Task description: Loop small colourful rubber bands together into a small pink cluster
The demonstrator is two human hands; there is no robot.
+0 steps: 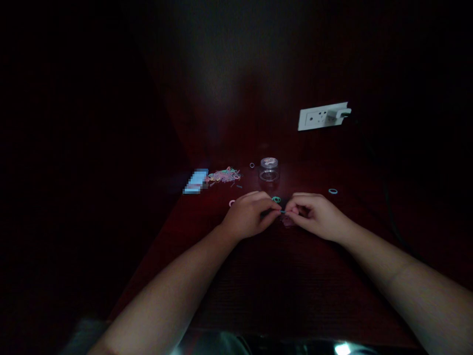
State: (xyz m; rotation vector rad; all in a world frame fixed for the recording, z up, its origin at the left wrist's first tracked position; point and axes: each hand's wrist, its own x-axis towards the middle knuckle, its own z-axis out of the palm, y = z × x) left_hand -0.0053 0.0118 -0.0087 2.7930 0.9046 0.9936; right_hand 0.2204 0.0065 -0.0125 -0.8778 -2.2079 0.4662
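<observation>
My left hand (249, 214) and my right hand (314, 214) meet fingertip to fingertip over a dark red table (281, 286). Both are closed in a pinch on a tiny teal rubber band (283, 211) held between them. Just behind the fingers a green band (276, 199) lies on the table. A small clear jar (269, 171) stands a little beyond the hands. Left of the jar lies a heap of small coloured rubber bands (224, 175). The scene is very dark.
A teal band (333, 191) lies to the right of the hands, a pink one (231, 202) by the left hand, another (252, 165) near the jar. A light blue flat object (196, 181) sits beside the heap. A white wall socket (314, 118) holds a plug (338, 114).
</observation>
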